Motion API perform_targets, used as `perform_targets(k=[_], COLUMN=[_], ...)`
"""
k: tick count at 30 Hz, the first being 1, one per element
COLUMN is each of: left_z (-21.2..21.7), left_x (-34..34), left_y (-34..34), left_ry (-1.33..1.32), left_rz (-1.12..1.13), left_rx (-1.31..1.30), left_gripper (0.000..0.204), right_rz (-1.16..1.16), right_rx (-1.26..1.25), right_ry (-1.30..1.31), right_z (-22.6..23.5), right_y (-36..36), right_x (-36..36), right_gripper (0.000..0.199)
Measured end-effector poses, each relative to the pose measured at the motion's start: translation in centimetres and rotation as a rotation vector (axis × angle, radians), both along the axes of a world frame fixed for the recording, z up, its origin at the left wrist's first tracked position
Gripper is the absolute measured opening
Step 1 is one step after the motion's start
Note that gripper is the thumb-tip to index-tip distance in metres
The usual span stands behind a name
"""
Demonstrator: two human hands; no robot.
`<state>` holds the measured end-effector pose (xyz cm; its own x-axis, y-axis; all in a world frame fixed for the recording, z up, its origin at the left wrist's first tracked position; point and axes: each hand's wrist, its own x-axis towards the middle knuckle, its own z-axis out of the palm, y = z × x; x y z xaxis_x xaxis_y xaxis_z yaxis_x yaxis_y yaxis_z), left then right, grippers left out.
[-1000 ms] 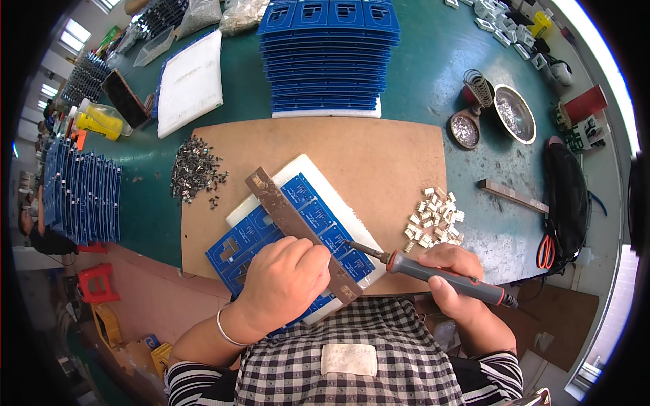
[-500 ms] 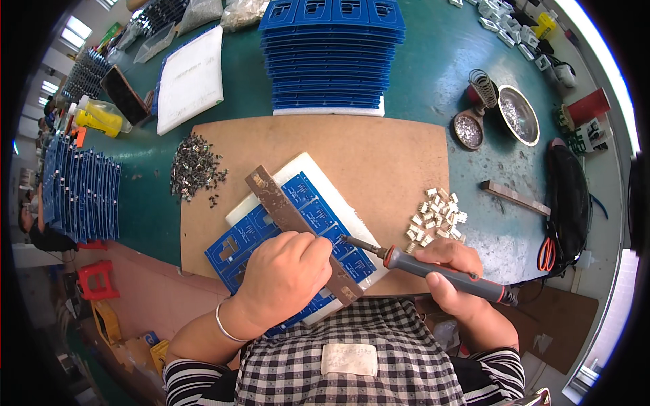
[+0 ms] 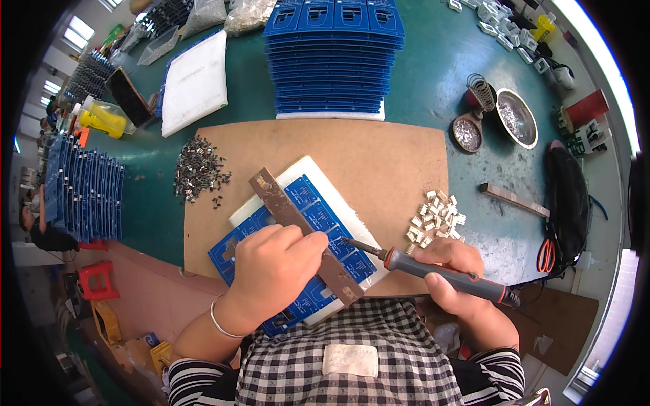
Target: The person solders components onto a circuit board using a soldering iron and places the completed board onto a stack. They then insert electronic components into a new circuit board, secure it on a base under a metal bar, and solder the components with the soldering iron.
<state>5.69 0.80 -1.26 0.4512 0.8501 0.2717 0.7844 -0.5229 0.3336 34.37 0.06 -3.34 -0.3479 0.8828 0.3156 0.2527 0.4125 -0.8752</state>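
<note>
My right hand (image 3: 455, 268) grips a grey and red soldering iron (image 3: 409, 264), with its tip down at a blue circuit board panel (image 3: 308, 196). Whether the tip touches the board I cannot tell. The panel lies slanted on a white foam slab (image 3: 330, 196), and a brown bar (image 3: 281, 203) rests across it. Closed over the bar and panel, my left hand (image 3: 274, 274) has thumb and forefinger pressed together close to the iron's tip; anything pinched there is hidden.
Under the work lies a brown board (image 3: 386, 159). Black components (image 3: 198, 169) are heaped left, white connectors (image 3: 437, 218) right. Stacked blue panels (image 3: 332, 74) stand behind. At right are a coiled iron stand (image 3: 481, 91), a metal bowl (image 3: 518, 118) and a short bar (image 3: 514, 199).
My left hand has shifted slightly left, showing more of the bar and panel beside its fingers. The iron stays at nearly the same spot. The whole view has moved a little.
</note>
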Motion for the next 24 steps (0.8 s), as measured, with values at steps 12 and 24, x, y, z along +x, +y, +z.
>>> perform_targets(k=[12, 24], left_z=[-1.3, -0.6], left_x=[-0.2, 1.1], left_y=[-2.8, -1.9], left_ry=[-0.384, -0.148], left_rz=[0.072, 0.023], left_rx=[-0.177, 0.060], left_gripper=[0.020, 0.018], right_rz=[-0.164, -0.136], right_rx=[-0.097, -0.078], right_ry=[0.257, 0.211], right_z=[-1.6, -1.8], right_y=[-3.9, -3.8], right_x=[1.2, 1.1], right_gripper=[0.027, 0.025])
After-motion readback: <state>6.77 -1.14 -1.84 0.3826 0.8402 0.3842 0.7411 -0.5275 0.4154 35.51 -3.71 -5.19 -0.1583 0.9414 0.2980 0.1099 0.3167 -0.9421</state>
